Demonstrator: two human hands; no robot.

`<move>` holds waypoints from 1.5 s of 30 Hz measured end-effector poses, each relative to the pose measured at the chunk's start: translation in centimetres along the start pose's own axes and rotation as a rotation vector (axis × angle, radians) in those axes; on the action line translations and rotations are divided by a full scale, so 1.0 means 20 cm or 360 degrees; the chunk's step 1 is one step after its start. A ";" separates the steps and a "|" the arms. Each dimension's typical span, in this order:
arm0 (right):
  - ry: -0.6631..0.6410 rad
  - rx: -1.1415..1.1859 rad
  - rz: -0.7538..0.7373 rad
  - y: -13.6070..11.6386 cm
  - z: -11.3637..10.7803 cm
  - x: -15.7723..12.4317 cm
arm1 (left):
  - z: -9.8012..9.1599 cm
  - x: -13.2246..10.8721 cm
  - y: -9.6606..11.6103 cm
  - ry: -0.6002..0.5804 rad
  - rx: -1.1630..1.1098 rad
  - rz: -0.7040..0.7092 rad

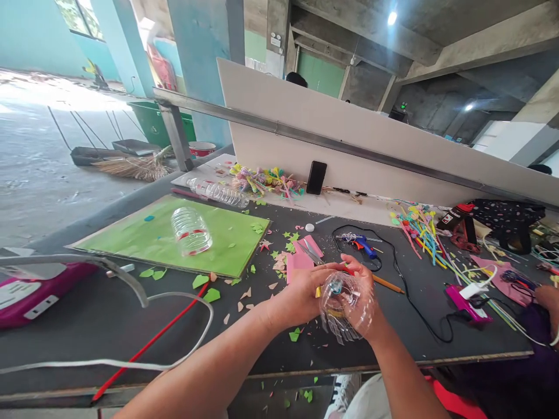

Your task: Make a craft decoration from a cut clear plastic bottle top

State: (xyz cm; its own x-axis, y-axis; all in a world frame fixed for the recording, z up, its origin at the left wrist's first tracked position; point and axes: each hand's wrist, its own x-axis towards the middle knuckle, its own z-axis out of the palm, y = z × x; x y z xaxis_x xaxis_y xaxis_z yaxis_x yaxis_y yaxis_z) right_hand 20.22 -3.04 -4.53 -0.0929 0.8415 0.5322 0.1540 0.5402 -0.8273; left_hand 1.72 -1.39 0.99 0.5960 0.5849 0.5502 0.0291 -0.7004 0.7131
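Close to the table's front edge, both my hands are closed around a clear plastic bottle piece, its lower rim cut into strips. My left hand grips its left side, and my right hand wraps its right side. Something small and red shows between the fingers at the top, too covered to name. Just beyond my left hand, scissors lie on pink paper. A blue glue gun rests past my right hand, near an orange-handled tool.
A clear bottle section lies on a green sheet at left. Paper scraps litter the dark table. A black cord, a white cable and a pink power strip surround me. A phone leans on the white partition. Another person's hand is at right.
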 end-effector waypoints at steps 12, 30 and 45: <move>0.0370 -0.0145 0.0045 -0.09 -0.08 0.01 | 0.02 0.00 -0.12 0.0380 0.0346 -0.0007; -0.0153 -0.1114 0.0108 -0.29 -0.02 -0.06 | 0.01 -0.03 -0.18 0.0086 0.1054 -0.0108; -0.0167 -0.1031 0.0322 -0.20 0.00 -0.06 | 0.06 -0.06 -0.15 -0.0158 0.1162 -0.0155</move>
State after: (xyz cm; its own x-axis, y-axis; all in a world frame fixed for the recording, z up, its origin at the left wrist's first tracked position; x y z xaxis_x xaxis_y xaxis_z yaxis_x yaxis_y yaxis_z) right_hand 19.67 -6.22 -1.88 -0.0901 0.9393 0.3310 0.7328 0.2876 -0.6167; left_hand 1.95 -0.49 -2.23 0.6322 0.6428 0.4326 0.5909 -0.7611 0.2674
